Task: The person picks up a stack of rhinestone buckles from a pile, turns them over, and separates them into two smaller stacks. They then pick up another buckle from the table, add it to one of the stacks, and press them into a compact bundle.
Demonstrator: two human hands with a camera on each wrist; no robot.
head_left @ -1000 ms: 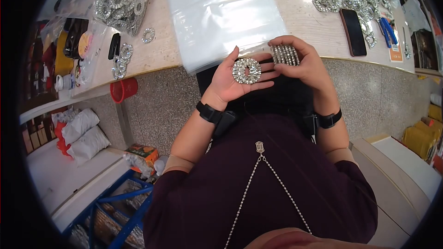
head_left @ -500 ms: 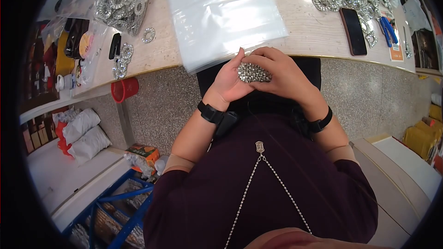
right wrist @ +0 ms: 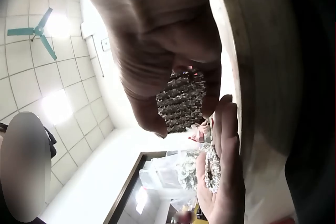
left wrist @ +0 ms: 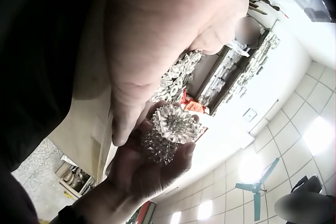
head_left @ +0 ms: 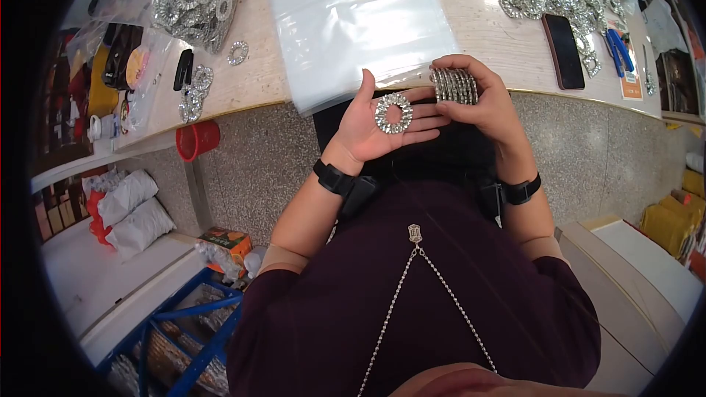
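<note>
The left grip [head_left: 371,129] lies wide and flat under one ring [head_left: 394,112]; the right grip [head_left: 485,106] holds the stack [head_left: 454,85]. A tilted palm may drop the ring.

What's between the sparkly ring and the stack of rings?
Only fingers of the left hand, stretched from the ring toward the stack; the head view shows it.

Single ring [head_left: 394,112] laid on left hand [head_left: 373,126]; ring stack [head_left: 454,85] held in right hand [head_left: 482,105] just right of it; plastic sheets [head_left: 353,15] spread on tabletop [head_left: 507,45] behind.
</note>
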